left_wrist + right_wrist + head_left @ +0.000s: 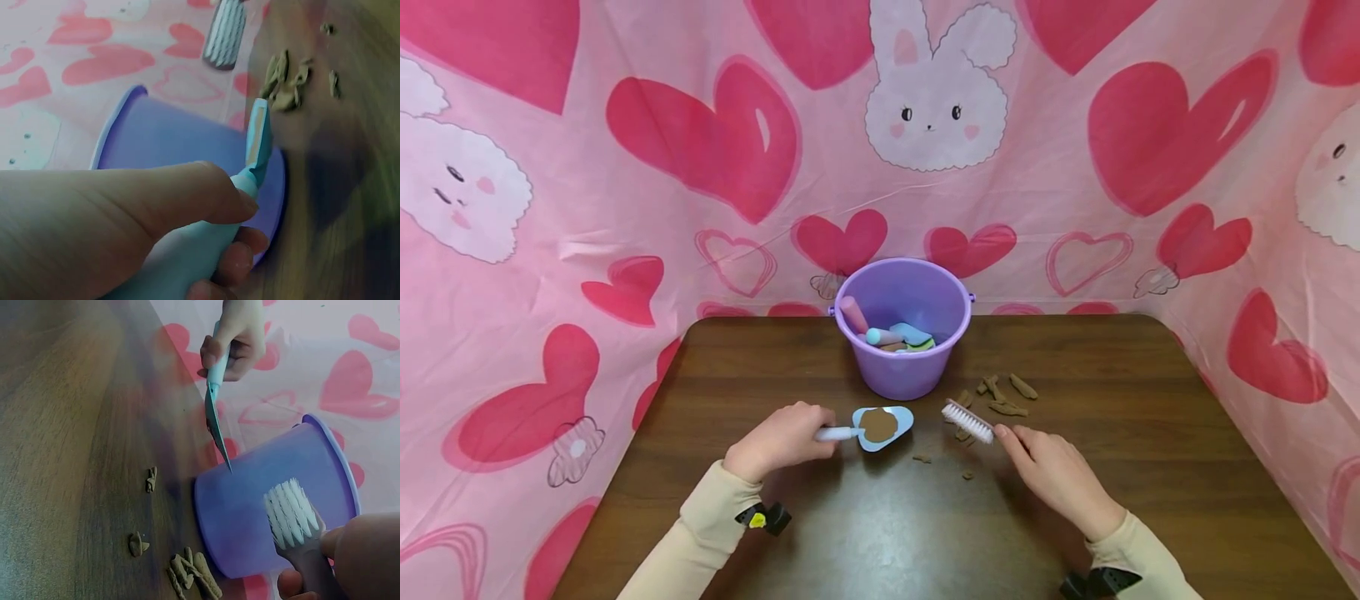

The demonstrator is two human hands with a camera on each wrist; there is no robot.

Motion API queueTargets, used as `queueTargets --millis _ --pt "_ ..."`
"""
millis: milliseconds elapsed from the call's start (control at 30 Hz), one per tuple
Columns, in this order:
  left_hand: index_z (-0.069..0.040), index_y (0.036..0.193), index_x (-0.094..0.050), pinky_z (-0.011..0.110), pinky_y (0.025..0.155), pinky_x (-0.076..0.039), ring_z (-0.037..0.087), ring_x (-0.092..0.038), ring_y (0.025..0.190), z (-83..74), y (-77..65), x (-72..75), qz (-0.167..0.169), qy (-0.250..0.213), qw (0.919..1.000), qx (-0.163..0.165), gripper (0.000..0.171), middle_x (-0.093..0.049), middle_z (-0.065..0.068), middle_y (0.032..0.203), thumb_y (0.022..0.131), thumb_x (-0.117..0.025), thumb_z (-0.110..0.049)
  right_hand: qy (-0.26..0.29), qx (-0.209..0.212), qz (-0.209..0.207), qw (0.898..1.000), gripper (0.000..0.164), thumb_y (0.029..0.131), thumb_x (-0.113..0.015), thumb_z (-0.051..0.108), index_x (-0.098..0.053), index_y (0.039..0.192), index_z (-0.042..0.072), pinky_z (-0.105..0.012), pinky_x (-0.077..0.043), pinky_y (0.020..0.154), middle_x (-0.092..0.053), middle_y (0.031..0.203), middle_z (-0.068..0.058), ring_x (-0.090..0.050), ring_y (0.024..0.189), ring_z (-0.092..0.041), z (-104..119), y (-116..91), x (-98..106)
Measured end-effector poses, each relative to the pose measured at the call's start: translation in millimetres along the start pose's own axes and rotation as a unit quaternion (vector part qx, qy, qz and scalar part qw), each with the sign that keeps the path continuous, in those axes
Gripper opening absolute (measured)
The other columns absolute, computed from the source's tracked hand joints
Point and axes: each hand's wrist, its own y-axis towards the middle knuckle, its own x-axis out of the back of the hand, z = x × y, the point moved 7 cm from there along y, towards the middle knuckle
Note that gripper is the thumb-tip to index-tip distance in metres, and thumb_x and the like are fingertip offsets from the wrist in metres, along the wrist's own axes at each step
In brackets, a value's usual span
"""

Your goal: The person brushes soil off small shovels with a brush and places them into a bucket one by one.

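Observation:
My left hand [786, 439] grips the pale handle of a small light-blue shovel [904, 419], its blade pointing right above the table. A flat brown patch [878, 426] covers the middle of the blade. Fingers and thumb of my right hand [1063, 475] hold a brush [967, 422] by its handle, and its white bristles [290, 512] show plainly in the right wrist view. Brown clay-like pieces [1008, 408] lie in a loose cluster behind the brush, partly hidden by it. Two smaller brown bits, one of them a thin sliver [922, 458], lie between the hands.
A purple bucket [898, 373] stands at the back middle of the table, just beyond both tools. Inside it are a pink handle [853, 314], a pale blue-tipped handle [883, 337] and other colourful things. The dark wooden table [760, 350] meets a pink heart-and-rabbit cloth [820, 167] behind.

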Motion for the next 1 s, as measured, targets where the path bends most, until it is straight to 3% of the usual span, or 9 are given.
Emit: queueTargets --millis 400,700,1000 --pt "-0.013 0.084 -0.066 0.025 0.052 -0.039 0.007 -0.043 0.056 -35.9 15.4 -13.3 -0.010 -0.008 0.9990 -0.043 0.011 -0.050 -0.008 0.064 0.091 -0.075 -0.013 0.001 0.019 -0.017 1.000 0.035 0.108 -0.057 0.037 -0.055 0.078 0.017 -0.029 -0.031 0.051 -0.039 0.063 0.006 -0.038 0.054 -0.010 10.9 2.1 6.6" --pt "-0.011 0.078 -0.067 0.028 0.051 -0.042 0.011 -0.046 0.055 -64.6 33.5 -18.8 -0.075 -0.016 0.9955 -0.056 0.017 -0.052 -0.005 0.063 0.091 -0.077 -0.014 -0.007 0.039 -0.038 0.999 0.032 0.103 -0.065 0.034 -0.056 0.078 0.017 -0.029 -0.032 0.050 -0.040 0.059 0.008 -0.039 0.051 -0.009 24.2 6.0 7.1" --pt "-0.014 0.070 -0.060 0.033 0.047 -0.041 0.014 -0.049 0.052 -91.8 38.9 -22.3 -0.156 0.042 0.9851 -0.059 0.027 -0.043 -0.007 0.057 0.089 -0.079 -0.017 0.004 0.052 -0.031 0.998 0.031 0.098 -0.073 0.033 -0.056 0.077 0.019 -0.027 -0.031 0.048 -0.041 0.058 0.010 -0.039 0.050 -0.006 33.7 9.0 -1.3"
